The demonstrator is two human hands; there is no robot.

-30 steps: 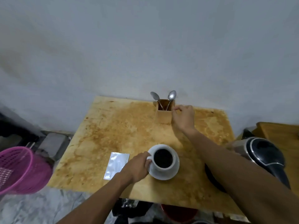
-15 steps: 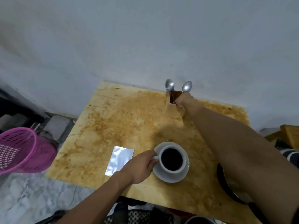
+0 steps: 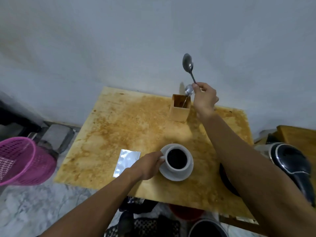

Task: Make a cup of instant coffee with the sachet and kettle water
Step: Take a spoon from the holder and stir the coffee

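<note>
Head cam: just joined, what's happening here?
A person is making coffee at a stained wooden table. The left hand holds the handle of the white cup, already full of dark coffee, on its saucer. The right hand holds a spoon up above the wooden holder, where a second spoon stands. The silver sachet lies flat left of the cup. Stirring likely comes next.

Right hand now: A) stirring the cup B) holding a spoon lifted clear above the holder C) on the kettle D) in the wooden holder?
B: the right hand pinches a spoon by its handle, bowl up, above the holder, where a second spoon stands.
</note>
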